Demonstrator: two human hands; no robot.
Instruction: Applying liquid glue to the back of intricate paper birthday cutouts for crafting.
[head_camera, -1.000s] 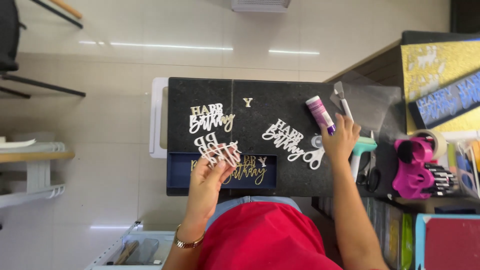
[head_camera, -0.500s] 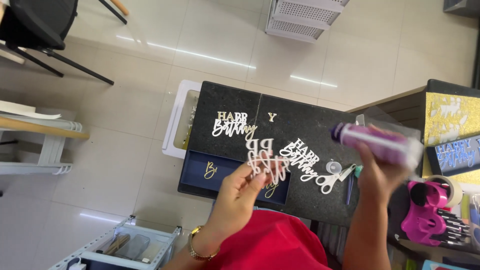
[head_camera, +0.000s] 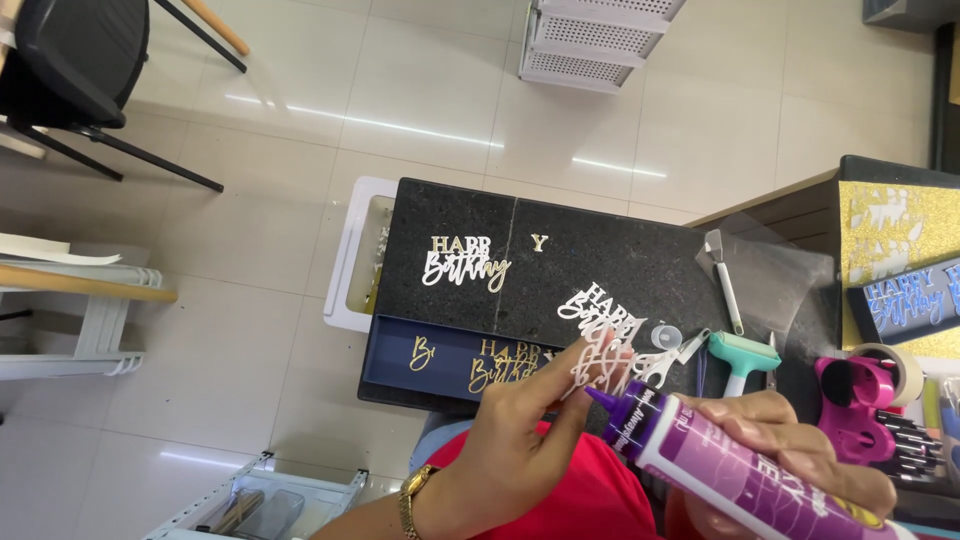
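Black stone worktop (head_camera: 600, 250) over pale tiled floor. 2 white script cutouts (head_camera: 465, 262) already lie on it, gold ones on the navy board (head_camera: 440, 355); gluing looks partway done. Left hand (head_camera: 520, 440) raised, fingers pinched on a white cutout (head_camera: 600, 360). Right hand (head_camera: 800, 450) clamped round the purple glue bottle (head_camera: 720, 460), nozzle at the cutout.

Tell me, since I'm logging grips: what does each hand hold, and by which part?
The left hand pinches a white cut-out lettering piece by its lower edge; the right hand wraps the glue bottle around its body.
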